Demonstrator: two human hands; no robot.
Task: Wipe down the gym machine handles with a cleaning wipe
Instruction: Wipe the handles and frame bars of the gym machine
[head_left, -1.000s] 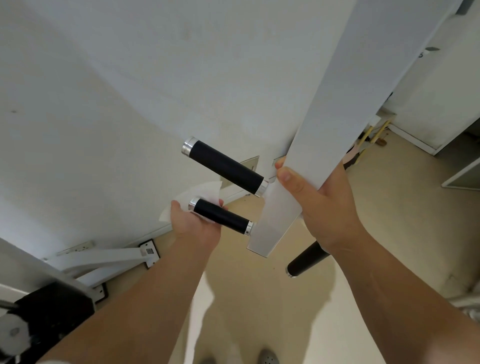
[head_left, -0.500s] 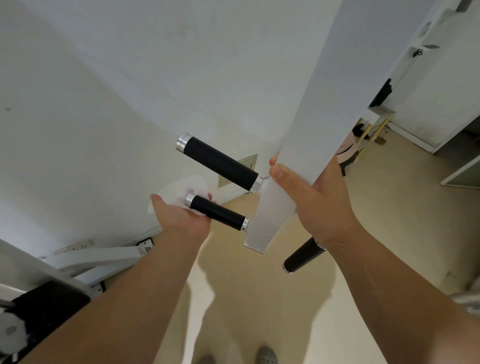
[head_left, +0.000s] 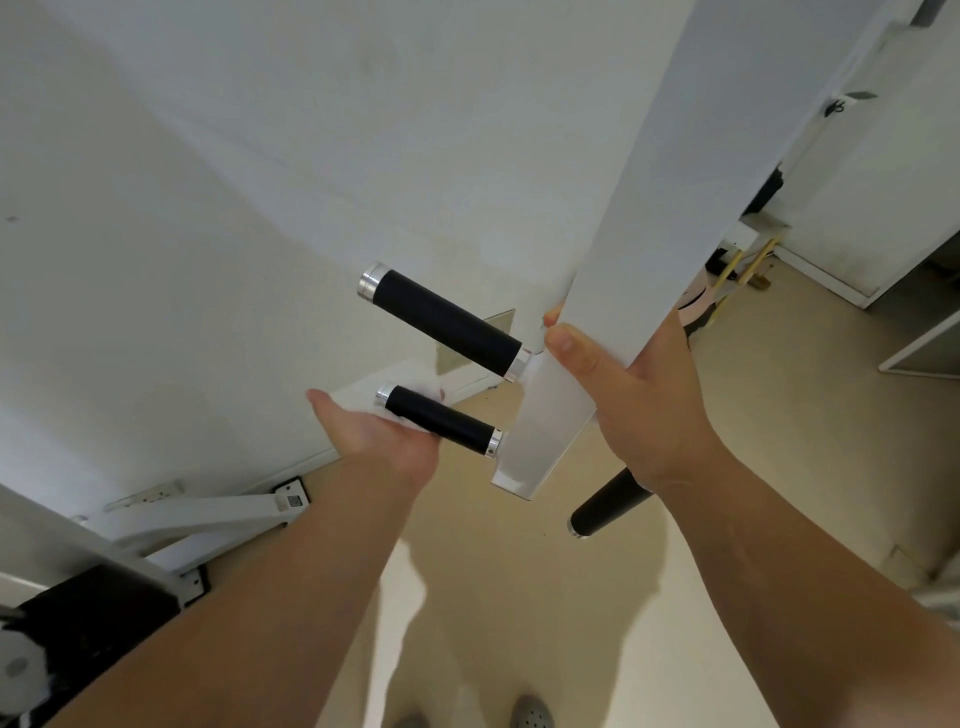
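Looking down at a white bar (head_left: 649, 208) with black handles sticking out near its bottom end. Gripping the bar with the right hand (head_left: 654, 395): thumb flat on the front, fingers wrapped round the far edge. Cupping the small handle (head_left: 441, 422) by the bar's bottom corner with the left hand (head_left: 376, 434): palm up, thumb stretched out wide, fingers mostly hidden behind the handle. White wipe (head_left: 366, 404) lying between that palm and the handle's free end. Just above, a bigger handle (head_left: 441, 323), touched by nothing. On the bar's other side, a third handle (head_left: 608, 508) poking out from under the right wrist. Far below, a tan floor (head_left: 519, 597) and grey shoes (head_left: 531, 713).
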